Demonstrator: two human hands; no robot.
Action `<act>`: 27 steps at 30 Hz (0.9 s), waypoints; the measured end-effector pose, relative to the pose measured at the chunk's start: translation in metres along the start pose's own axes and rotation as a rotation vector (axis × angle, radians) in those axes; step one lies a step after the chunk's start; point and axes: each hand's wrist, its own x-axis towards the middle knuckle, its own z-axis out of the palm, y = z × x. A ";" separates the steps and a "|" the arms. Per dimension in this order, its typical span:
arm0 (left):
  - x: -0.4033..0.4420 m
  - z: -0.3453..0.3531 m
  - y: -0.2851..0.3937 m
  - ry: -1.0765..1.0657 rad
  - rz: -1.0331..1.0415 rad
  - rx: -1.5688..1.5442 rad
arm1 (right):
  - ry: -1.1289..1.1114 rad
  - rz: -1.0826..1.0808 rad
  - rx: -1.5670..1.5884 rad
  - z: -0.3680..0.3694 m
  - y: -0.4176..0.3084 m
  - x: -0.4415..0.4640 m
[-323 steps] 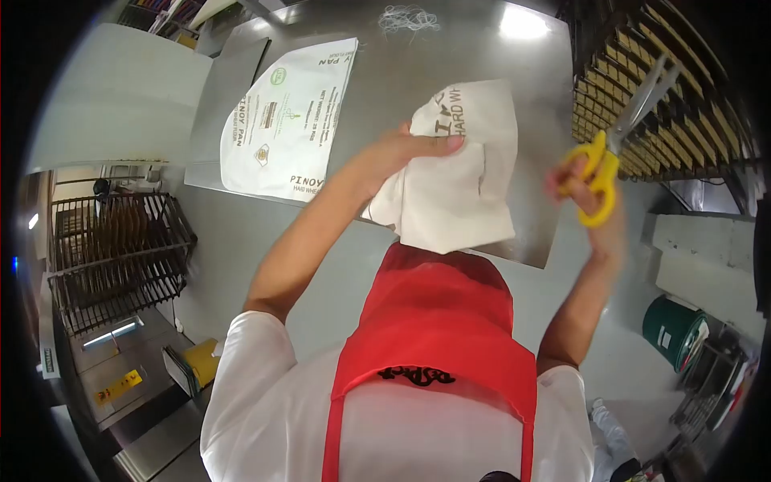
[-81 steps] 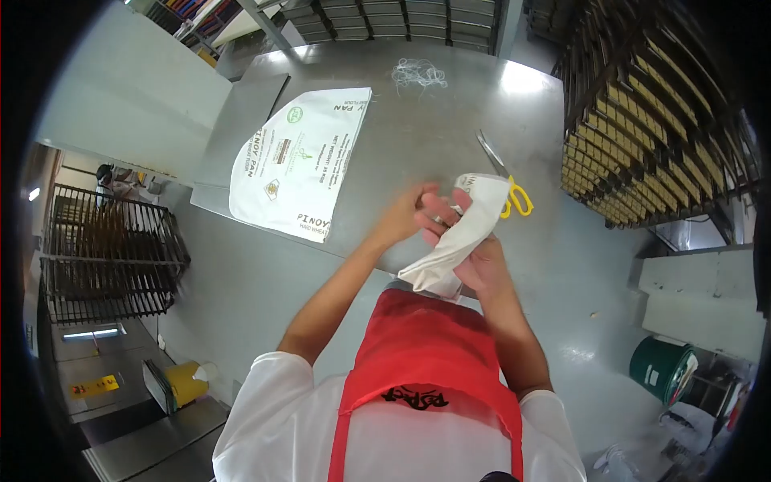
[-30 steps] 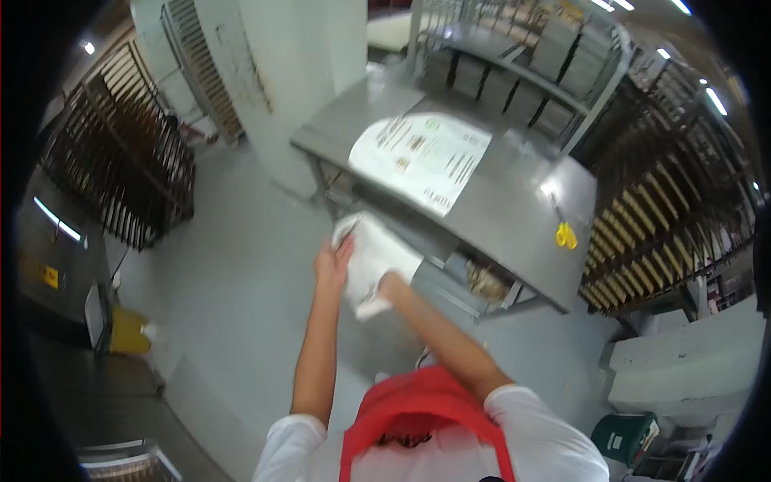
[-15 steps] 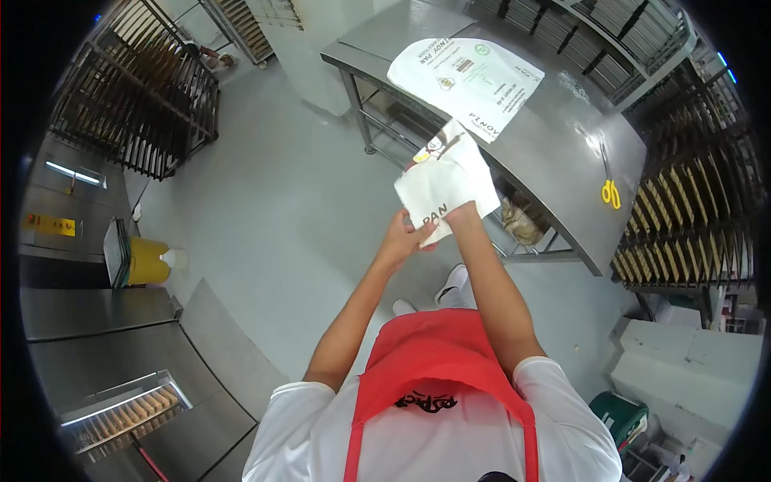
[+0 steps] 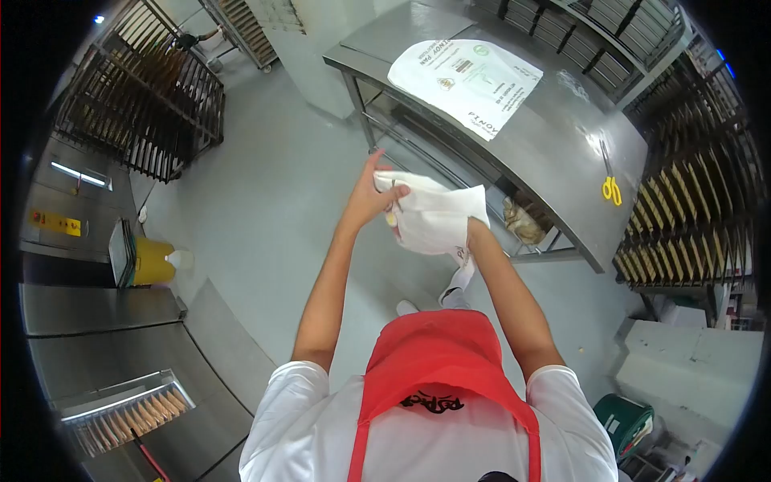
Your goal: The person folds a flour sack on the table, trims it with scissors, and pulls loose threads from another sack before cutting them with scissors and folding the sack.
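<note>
A folded white sack piece [image 5: 430,215] with bits of print hangs between my hands, over the floor in front of the steel table. My left hand [image 5: 371,195] grips its left end, thumb laid over the top. At the right end, my right hand [image 5: 477,233] disappears into or behind the sack; its fingers are hidden. On the table lies a flat printed white sack [image 5: 474,84]. Further right on the same top are scissors [image 5: 610,181] with yellow handles.
The steel table [image 5: 562,153] stands ahead, a wrapped bundle [image 5: 522,222] beneath it. Racks [image 5: 675,217] of trays rise at right, another dark rack [image 5: 144,104] at far left. A yellow container [image 5: 152,261] stands left. A person's arm [image 5: 210,34] shows by the back rack.
The sack piece has dropped away from the table and turned, its printed face now mostly out of sight. My left hand has moved up and left to its far end.
</note>
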 end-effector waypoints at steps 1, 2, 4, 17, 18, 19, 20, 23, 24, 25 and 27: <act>0.001 0.001 0.007 -0.173 -0.095 -0.100 | -0.028 0.037 0.001 -0.002 0.003 -0.008; 0.002 0.003 -0.005 -0.117 0.062 0.135 | -0.062 0.075 0.005 -0.004 0.007 -0.016; -0.008 0.000 0.001 -0.098 0.105 0.229 | -0.107 0.133 0.010 -0.009 0.014 -0.028; -0.036 0.049 0.012 -0.632 -0.027 0.102 | 0.006 0.034 -0.356 0.013 0.019 -0.043; -0.040 0.050 0.015 -0.633 -0.030 0.098 | -0.026 0.025 -0.330 0.011 0.029 -0.044; -0.046 0.051 0.020 -0.554 0.109 0.134 | -0.059 0.015 -0.304 0.014 0.047 -0.046; -0.049 0.053 0.024 -0.471 0.246 0.170 | -0.064 0.017 -0.303 0.021 0.064 -0.046; -0.038 0.070 0.010 -0.246 0.339 0.454 | -0.038 0.362 0.204 0.049 0.110 -0.047; -0.033 0.079 0.006 -0.250 0.332 0.451 | -0.026 0.379 0.213 0.047 0.107 -0.046; -0.028 0.089 0.003 -0.150 0.284 0.459 | -0.013 0.392 0.223 0.047 0.101 -0.045; -0.021 0.097 -0.008 -0.060 0.245 0.469 | 0.024 0.407 0.250 0.044 0.091 -0.037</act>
